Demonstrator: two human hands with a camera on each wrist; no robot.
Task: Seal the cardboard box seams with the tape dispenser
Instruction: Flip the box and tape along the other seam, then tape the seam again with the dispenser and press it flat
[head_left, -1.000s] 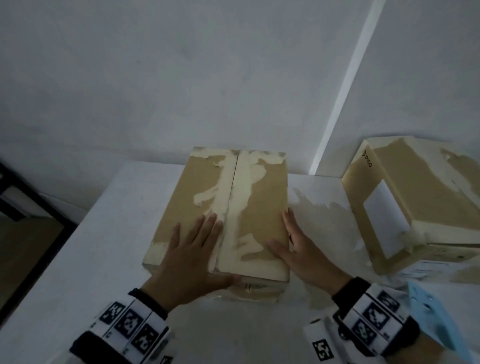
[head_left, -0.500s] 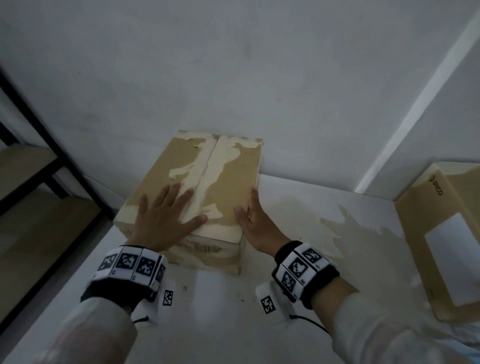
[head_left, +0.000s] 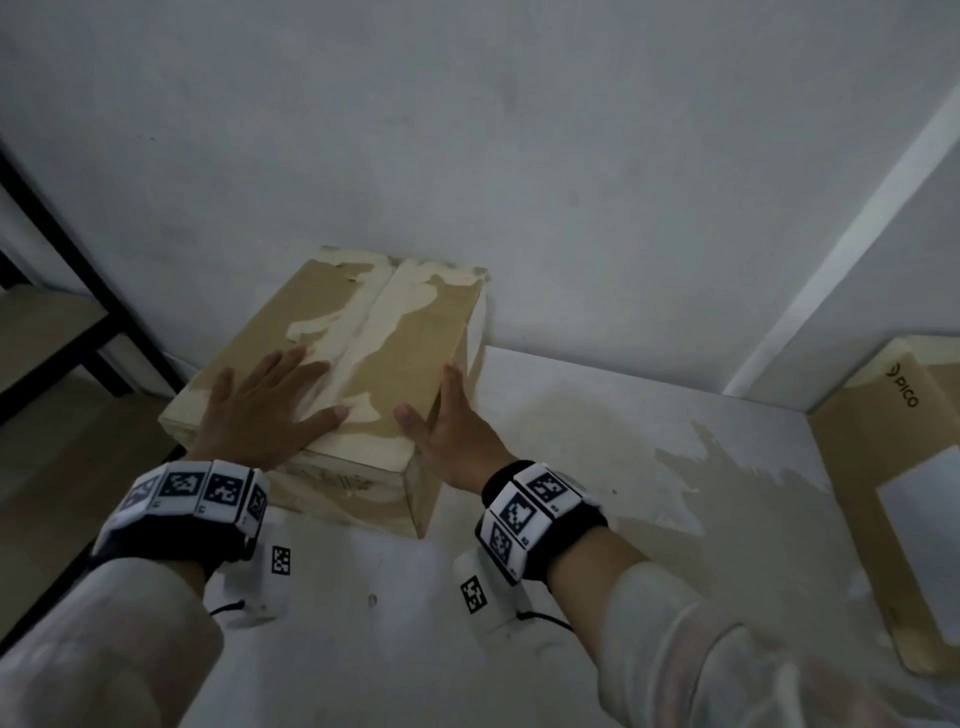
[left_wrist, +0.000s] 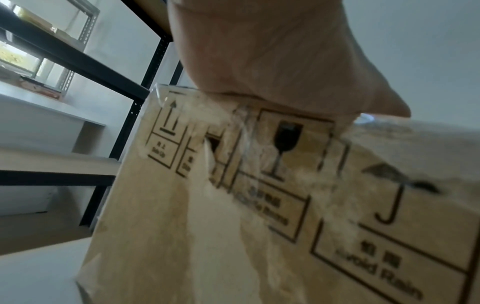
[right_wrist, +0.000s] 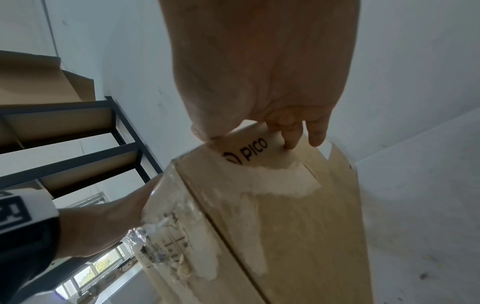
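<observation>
The cardboard box (head_left: 332, 374) stood on the white table (head_left: 597, 467), its far end against the wall (head_left: 467, 130). The left hand (head_left: 260, 410) lay flat on its top, fingers just left of the centre seam (head_left: 363, 338) — the right hand (head_left: 452, 431) pressed its right side, thumb over the top edge. A second box (head_left: 893, 493) sat well right of those fingers; a shelf rack (head_left: 67, 270) stood left of the table.

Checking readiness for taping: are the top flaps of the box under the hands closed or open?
Closed. Both flaps of the box lie flat and meet at the centre seam; the left hand rests flat on top. No fresh tape visible.
</observation>
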